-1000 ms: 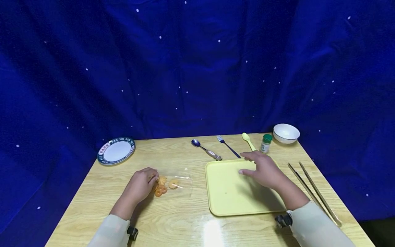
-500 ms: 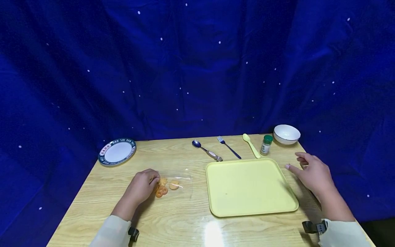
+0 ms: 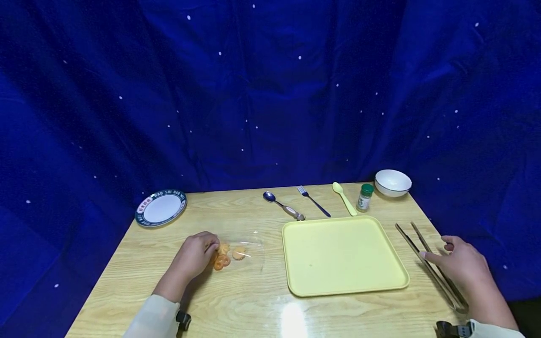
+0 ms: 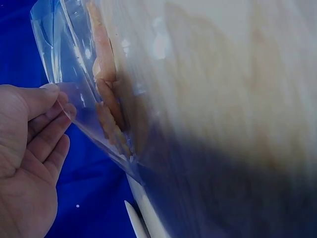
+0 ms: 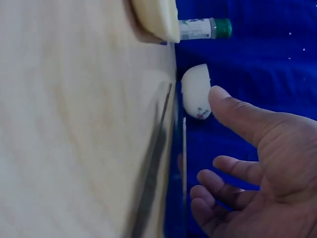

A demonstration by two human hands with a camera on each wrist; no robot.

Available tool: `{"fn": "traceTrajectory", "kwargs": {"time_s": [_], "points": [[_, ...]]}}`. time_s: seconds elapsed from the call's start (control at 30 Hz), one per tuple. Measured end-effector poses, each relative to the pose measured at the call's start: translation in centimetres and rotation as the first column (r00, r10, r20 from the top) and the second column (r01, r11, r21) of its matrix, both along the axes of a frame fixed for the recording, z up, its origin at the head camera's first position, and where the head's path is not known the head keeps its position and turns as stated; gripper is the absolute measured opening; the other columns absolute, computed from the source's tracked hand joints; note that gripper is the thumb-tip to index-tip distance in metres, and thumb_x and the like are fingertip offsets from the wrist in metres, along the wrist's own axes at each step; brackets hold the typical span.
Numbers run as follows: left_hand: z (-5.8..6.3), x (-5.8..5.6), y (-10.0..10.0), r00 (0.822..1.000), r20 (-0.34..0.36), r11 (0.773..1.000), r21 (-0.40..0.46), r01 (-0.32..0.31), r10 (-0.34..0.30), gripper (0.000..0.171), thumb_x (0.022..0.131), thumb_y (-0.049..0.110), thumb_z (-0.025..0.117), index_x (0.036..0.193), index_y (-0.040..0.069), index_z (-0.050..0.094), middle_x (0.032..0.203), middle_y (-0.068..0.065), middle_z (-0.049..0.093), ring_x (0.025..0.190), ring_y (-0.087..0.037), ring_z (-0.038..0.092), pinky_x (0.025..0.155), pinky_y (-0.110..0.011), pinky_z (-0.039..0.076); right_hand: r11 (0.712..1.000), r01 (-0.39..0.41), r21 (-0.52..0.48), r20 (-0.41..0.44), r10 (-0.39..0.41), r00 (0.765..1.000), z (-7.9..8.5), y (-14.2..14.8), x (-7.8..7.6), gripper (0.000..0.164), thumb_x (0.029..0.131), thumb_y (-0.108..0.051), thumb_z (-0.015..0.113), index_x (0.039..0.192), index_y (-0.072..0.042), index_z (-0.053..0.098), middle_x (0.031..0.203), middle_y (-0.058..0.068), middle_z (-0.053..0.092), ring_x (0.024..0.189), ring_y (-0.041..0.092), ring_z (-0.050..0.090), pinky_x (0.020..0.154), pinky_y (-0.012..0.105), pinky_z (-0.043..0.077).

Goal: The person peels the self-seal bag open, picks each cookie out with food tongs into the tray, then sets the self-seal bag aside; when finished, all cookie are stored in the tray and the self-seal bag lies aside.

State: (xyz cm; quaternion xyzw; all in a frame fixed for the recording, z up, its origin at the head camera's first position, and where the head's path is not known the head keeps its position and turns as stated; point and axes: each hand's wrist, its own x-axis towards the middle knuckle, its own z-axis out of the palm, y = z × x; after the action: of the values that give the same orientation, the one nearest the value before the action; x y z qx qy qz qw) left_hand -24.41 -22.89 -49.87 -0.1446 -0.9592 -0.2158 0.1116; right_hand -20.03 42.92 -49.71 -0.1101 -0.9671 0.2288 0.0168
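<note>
My left hand (image 3: 195,253) pinches the edge of a clear plastic bag (image 3: 253,263) between thumb and fingers. Inside the bag lie several cookies (image 3: 238,253) and a pretzel-shaped one (image 3: 221,262); the left wrist view shows the bag (image 4: 79,59) lifted at its pinched edge, the cookies (image 4: 110,119) bunched near it. On the right, my right hand (image 3: 462,263) hovers over a pair of long metal tongs (image 3: 427,263), thumb apart from the fingers. In the right wrist view the hand (image 5: 267,168) holds nothing, and the tongs (image 5: 148,183) lie on the table beside it.
A yellow tray (image 3: 344,258) lies between the hands. Behind it are a spoon (image 3: 284,206), a fork (image 3: 313,200), a yellow spoon (image 3: 344,199), a green-capped jar (image 3: 364,198) and a white bowl (image 3: 392,183). A plate (image 3: 160,209) sits at the back left.
My right hand has moved from above the tray, rightward and toward me, to over the tongs. The left hand keeps its pinch on the bag, nearly still.
</note>
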Motion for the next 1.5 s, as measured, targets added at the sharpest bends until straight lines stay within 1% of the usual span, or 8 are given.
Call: {"fn": "traceTrajectory", "kwargs": {"time_s": [0.2,0.33,0.5,0.63,0.87,1.1,1.33,1.5], "points": [[0.0,0.0,0.0,1.000,0.018,1.000,-0.005,-0.005,0.005,0.007,0.097,0.013,0.070,0.092,0.015,0.075,0.112,-0.005,0.074,0.109,-0.025,0.071,0.093,-0.044,0.058,0.999,-0.041,0.012,0.106,0.039,0.994,-1.0,0.7,1.0,0.102,0.085,-0.067,0.070,0.137,0.016,0.040,0.128,0.041,0.055,0.113,0.061,0.052,0.088,0.067,0.041],[0.1,0.0,-0.1,1.000,0.012,1.000,-0.001,-0.008,0.008,0.006,0.097,0.013,0.071,0.093,0.014,0.075,0.112,-0.004,0.074,0.109,-0.025,0.071,0.094,-0.045,0.058,1.000,-0.026,-0.015,0.137,0.028,0.990,-1.5,0.8,1.4,0.099,0.084,-0.066,0.073,0.134,0.014,0.043,0.126,0.039,0.057,0.110,0.057,0.054,0.087,0.065,0.042],[0.1,0.1,-0.1,1.000,0.009,1.000,0.001,-0.013,0.013,0.006,0.097,0.013,0.071,0.093,0.014,0.075,0.112,-0.004,0.074,0.109,-0.025,0.071,0.093,-0.044,0.058,0.999,-0.016,-0.030,0.140,0.020,0.990,-1.7,0.7,1.4,0.087,0.082,-0.058,0.078,0.127,0.012,0.050,0.112,0.031,0.063,0.101,0.048,0.060,0.083,0.059,0.047],[0.0,0.1,-0.1,1.000,0.017,1.000,0.004,-0.014,0.014,0.006,0.097,0.013,0.070,0.093,0.015,0.075,0.111,-0.003,0.074,0.108,-0.024,0.071,0.092,-0.044,0.058,1.000,-0.022,-0.017,0.154,0.025,0.988,-1.7,0.7,1.0,0.080,0.084,-0.052,0.077,0.124,0.013,0.053,0.111,0.033,0.064,0.101,0.052,0.060,0.082,0.059,0.048],[0.1,0.1,-0.1,1.000,0.020,1.000,0.008,-0.016,0.015,0.006,0.097,0.013,0.070,0.094,0.015,0.075,0.113,-0.003,0.074,0.109,-0.024,0.070,0.093,-0.044,0.058,1.000,-0.022,0.012,0.070,0.021,0.997,-1.7,0.3,-0.4,0.069,0.087,-0.045,0.076,0.119,0.012,0.055,0.108,0.031,0.066,0.098,0.053,0.060,0.080,0.059,0.047],[-0.1,0.1,-0.1,1.000,0.009,1.000,0.017,-0.011,0.010,0.008,0.097,0.012,0.071,0.090,0.014,0.074,0.110,-0.004,0.074,0.107,-0.024,0.071,0.091,-0.044,0.059,1.000,0.013,0.024,0.033,-0.014,0.999,-1.8,0.1,-1.8,0.064,0.090,-0.043,0.073,0.119,0.012,0.055,0.110,0.031,0.063,0.099,0.052,0.059,0.083,0.059,0.046],[-0.2,-0.1,0.0,1.000,0.000,1.000,0.028,-0.003,0.003,0.007,0.097,0.012,0.071,0.091,0.015,0.075,0.109,-0.003,0.074,0.107,-0.024,0.071,0.090,-0.043,0.059,0.999,0.017,0.044,0.160,-0.024,0.987,-1.1,0.2,-1.2,0.081,0.086,-0.046,0.076,0.129,0.016,0.048,0.125,0.042,0.055,0.108,0.064,0.050,0.089,0.066,0.045],[0.0,0.0,0.1,1.000,0.011,0.999,0.044,-0.008,0.008,0.008,0.096,0.011,0.071,0.092,0.015,0.075,0.110,-0.004,0.074,0.107,-0.024,0.071,0.092,-0.044,0.059,0.998,0.015,0.053,0.162,-0.023,0.987,-0.9,-0.1,-0.7,0.071,0.085,-0.039,0.076,0.123,0.016,0.054,0.117,0.041,0.060,0.101,0.061,0.055,0.083,0.061,0.049]]}}
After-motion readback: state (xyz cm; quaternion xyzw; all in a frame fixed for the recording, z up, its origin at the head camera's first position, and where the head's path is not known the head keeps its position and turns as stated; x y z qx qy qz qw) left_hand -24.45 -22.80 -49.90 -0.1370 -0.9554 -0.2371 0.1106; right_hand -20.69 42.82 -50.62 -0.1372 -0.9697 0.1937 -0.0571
